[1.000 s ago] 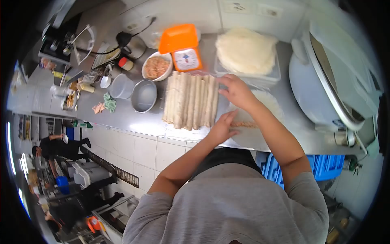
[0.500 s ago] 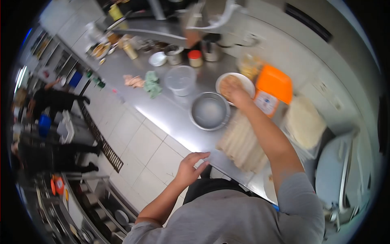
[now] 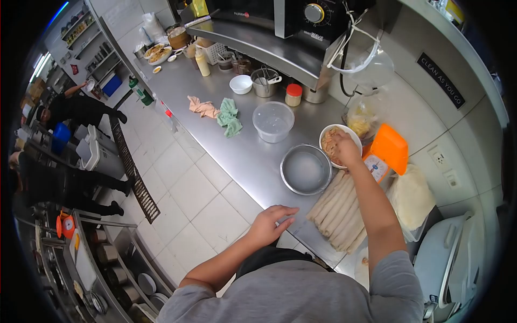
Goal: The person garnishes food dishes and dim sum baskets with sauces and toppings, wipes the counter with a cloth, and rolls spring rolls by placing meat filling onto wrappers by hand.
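Observation:
My right hand [image 3: 347, 149] reaches into a white bowl [image 3: 360, 144] of shredded light-brown filling [image 3: 328, 141]; its fingers are bunched in the food and the tips are hidden. Over the counter's front edge, my left hand [image 3: 271, 225] hovers with thumb and fingers apart, holding nothing. Pale rolled wrappers [image 3: 339, 212] lie side by side below my right forearm. A metal bowl of cloudy liquid [image 3: 306, 169] stands left of the white bowl. Right of it are an orange-topped scale [image 3: 390, 149] and a stack of pale round wrappers [image 3: 412, 196].
A clear plastic tub [image 3: 273, 122], green cloth [image 3: 230, 117], pink cloth [image 3: 202, 107] and red-lidded jar [image 3: 293, 95] are on the steel counter [image 3: 215, 145]. A microwave [image 3: 301, 21] sits on the shelf above. Two people in dark clothes [image 3: 81, 116] are across the aisle.
The camera view has shifted, so the counter things appear farther right and lower. My right hand stays in the white bowl, and my left hand remains open near the counter edge.

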Tool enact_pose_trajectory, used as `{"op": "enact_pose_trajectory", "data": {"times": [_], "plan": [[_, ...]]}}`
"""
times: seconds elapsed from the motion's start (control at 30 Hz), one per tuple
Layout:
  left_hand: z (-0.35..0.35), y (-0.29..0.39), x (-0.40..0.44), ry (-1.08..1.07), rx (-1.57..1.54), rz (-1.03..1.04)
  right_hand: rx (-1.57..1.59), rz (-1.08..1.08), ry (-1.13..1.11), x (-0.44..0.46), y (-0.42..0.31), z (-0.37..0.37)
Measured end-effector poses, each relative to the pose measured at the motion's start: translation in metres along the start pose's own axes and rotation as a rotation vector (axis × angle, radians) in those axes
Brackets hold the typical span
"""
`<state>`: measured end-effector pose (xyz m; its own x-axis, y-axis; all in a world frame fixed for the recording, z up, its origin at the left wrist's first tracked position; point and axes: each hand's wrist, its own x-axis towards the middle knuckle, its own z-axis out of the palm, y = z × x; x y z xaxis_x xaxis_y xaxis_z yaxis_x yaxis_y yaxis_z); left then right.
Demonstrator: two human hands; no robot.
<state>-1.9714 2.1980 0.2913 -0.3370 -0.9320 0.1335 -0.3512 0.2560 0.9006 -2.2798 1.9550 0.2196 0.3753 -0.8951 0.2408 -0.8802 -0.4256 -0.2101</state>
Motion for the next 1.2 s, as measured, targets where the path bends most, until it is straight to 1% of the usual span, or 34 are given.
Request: {"op": "enact_pose_trajectory", "data": {"times": [0.13,0.2,0.27,0.33,0.4,0.5,0.53,0.57,0.63,0.67,0.73,0.8,0.83,0.9,0.93,1.03,1.13,1.2], "plan": [[0.009,0.002,-0.011,0.001,-0.003,0.011,-0.016,0.088,-0.006,0.002,-0.005,-0.004],[0.013,0.002,-0.017,0.031,0.001,-0.012,0.086,0.112,0.112,-0.001,-0.016,-0.024],[0.023,0.005,-0.025,0.036,0.002,-0.034,0.137,0.27,0.23,-0.024,-0.034,-0.06],[0.036,0.01,-0.026,0.046,-0.001,-0.038,0.804,0.384,0.352,-0.072,-0.038,-0.093],[0.055,0.019,-0.023,0.022,-0.022,-0.04,1.444,0.628,0.343,-0.135,-0.043,-0.143],[0.1,0.046,-0.018,-0.077,0.019,-0.017,1.704,0.634,0.343,-0.26,-0.027,-0.196],[0.121,0.052,-0.018,-0.103,-0.036,0.015,1.662,0.732,0.421,-0.301,-0.025,-0.208],[0.142,0.062,-0.016,-0.163,-0.06,0.055,1.48,0.802,0.421,-0.343,-0.018,-0.211],[0.19,0.077,-0.019,-0.299,-0.095,0.067,1.127,0.883,0.384,-0.423,-0.003,-0.203],[0.217,0.083,-0.02,-0.357,-0.078,0.153,1.022,0.896,0.374,-0.458,-0.002,-0.189],[0.277,0.087,-0.022,-0.463,-0.03,0.323,0.819,0.937,0.218,-0.517,0.001,-0.148],[0.339,0.083,-0.027,-0.404,-0.014,0.482,0.552,0.751,0.172,-0.537,-0.012,-0.128],[0.365,0.079,-0.028,-0.413,0.007,0.518,0.419,0.654,0.153,-0.54,-0.017,-0.119],[0.407,0.071,-0.031,-0.43,0.048,0.593,0.337,0.636,0.124,-0.541,-0.019,-0.102],[0.42,0.067,-0.035,-0.414,0.076,0.598,0.295,0.626,0.11,-0.543,-0.017,-0.098],[0.443,0.055,-0.04,-0.385,0.144,0.616,0.412,0.537,0.225,-0.559,-0.005,-0.095],[0.445,0.049,-0.039,-0.402,0.194,0.618,0.649,0.797,0.224,-0.572,0.0,-0.115],[0.44,0.062,-0.039,-0.405,0.255,0.593,0.957,0.988,0.298,-0.579,0.006,-0.124]]}}
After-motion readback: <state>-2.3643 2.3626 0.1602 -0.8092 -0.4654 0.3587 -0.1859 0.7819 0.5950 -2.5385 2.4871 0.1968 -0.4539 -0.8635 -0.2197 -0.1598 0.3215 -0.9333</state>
